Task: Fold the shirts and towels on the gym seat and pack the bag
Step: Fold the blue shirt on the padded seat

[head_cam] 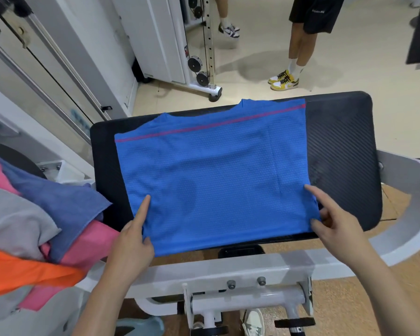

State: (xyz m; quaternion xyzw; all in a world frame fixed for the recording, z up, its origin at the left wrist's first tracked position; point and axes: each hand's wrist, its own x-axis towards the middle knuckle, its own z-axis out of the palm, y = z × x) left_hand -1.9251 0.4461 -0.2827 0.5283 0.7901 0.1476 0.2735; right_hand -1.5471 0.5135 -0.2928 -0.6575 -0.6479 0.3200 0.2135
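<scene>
Left hand (134, 241) and right hand (335, 221) pinch near corners of the blue shirt (216, 178), each grip's lower fingers hidden underneath.

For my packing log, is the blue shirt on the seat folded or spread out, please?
Partly folded: the blue shirt lies as a flat rectangle on the seat, sleeves hidden, neckline visible.

Dimpled mesh-knit blue shirt (214, 180) on ribbed matt black seat pad (340, 151) (white painted-metal frame (228, 270)).
</scene>
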